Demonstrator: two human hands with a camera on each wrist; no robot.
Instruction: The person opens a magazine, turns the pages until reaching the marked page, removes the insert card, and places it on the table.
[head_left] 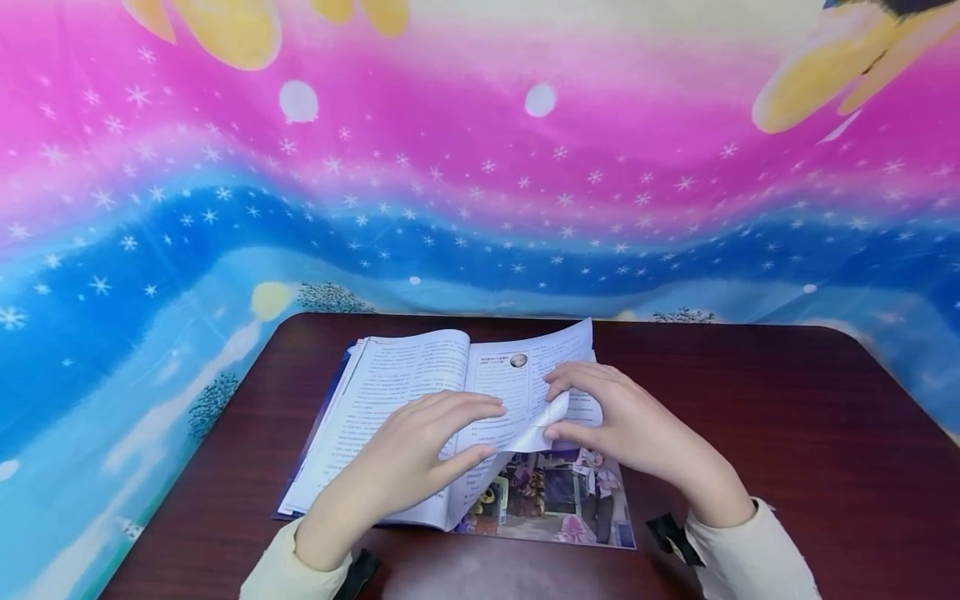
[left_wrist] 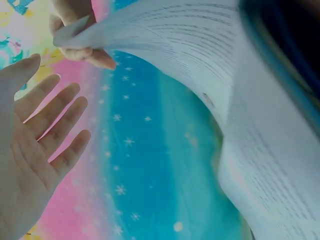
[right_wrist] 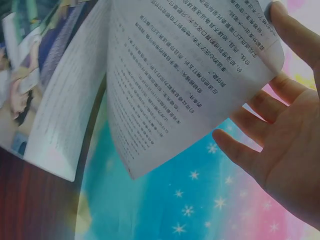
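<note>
A magazine (head_left: 382, 383) with printed text lies spread on the table. My right hand (head_left: 630, 417) pinches the near corner of a lifted page (right_wrist: 195, 85) between thumb and fingers, and the page bends up over the right side. Under the raised page, a colourful illustrated sheet (head_left: 555, 500) shows. My left hand (head_left: 420, 450) hovers over the middle of the magazine, fingers apart and slightly bent, holding nothing. In the left wrist view that hand (left_wrist: 45, 135) has its fingers spread, separate from the curving paper.
The dark brown table (head_left: 787, 433) extends to both sides of the magazine. Behind it hangs a pink and blue cloth (head_left: 480, 183) with snowflake prints. Black straps (head_left: 673, 537) sit at the wrists by the pale sleeves.
</note>
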